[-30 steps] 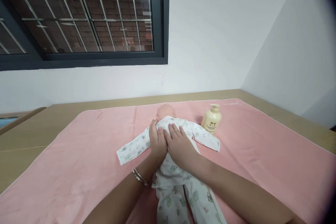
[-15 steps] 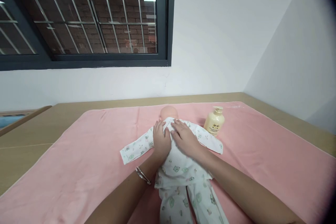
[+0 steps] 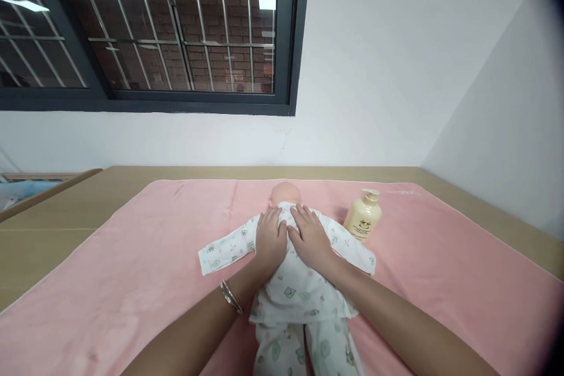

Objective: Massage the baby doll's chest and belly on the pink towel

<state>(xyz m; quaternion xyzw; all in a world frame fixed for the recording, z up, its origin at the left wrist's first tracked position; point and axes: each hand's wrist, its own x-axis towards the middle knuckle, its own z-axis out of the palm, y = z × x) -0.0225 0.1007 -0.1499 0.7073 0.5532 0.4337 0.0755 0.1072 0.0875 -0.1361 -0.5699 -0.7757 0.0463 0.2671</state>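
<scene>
On the pink towel (image 3: 132, 282), a doll (image 3: 291, 282) in a white printed suit, head at 12 o'clock, legs toward 6. Left hand (image 3: 270, 239) flat on the doll's chest, fingers spread and loose, gripping nothing. Right hand (image 3: 311, 235) just beside it at 3 o'clock, also flat and loose on the chest. Bangles (image 3: 231, 296) on the left wrist. Cream pump bottle (image 3: 363, 215) upright at 2 o'clock, near the doll's sleeve.
</scene>
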